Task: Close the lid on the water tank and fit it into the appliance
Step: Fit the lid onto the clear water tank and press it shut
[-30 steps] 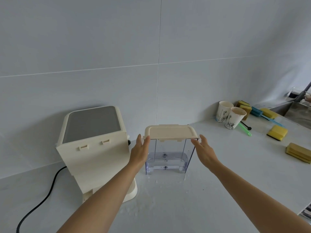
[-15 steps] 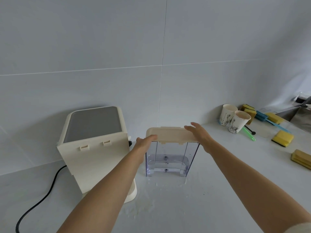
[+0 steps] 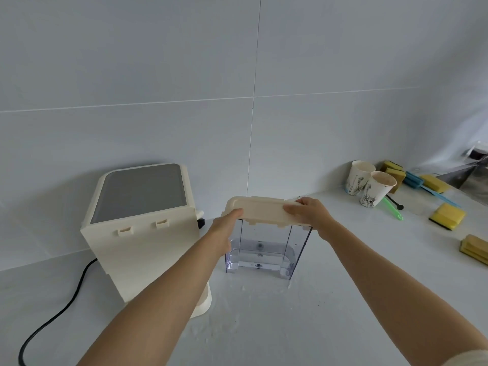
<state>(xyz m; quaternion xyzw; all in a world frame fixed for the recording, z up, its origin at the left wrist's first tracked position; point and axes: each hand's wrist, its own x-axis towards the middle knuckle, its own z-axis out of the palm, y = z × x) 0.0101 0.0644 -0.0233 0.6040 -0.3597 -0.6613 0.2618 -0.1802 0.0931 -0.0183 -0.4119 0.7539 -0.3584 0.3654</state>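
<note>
1. On the white counter, at the left, stands the cream appliance with a grey top panel; its black power cord trails off toward the near left edge. No brand or lettering can be read on it.
2. Just right of the appliance, the water tank stands upright on the counter, apart from the appliance. It is clear plastic with a bluish tint, and empty as far as can be seen.
3. The cream lid lies flat across the tank's top, with small tabs along its near edge.
4. The left hand grasps the lid's left end, thumb on top, fingers hidden below.
5. The right hand lies over the lid's right end, fingers curled down onto its top and gripping that end, so the lid sits between the two hands.
6. Water droplets speckle the counter in front of the tank.
7. Farther right, near the wall, stand two paper cups with dark printed drawings; any text is too small to read.
8. Beyond them lie yellow sponges and a green utensil.
</note>
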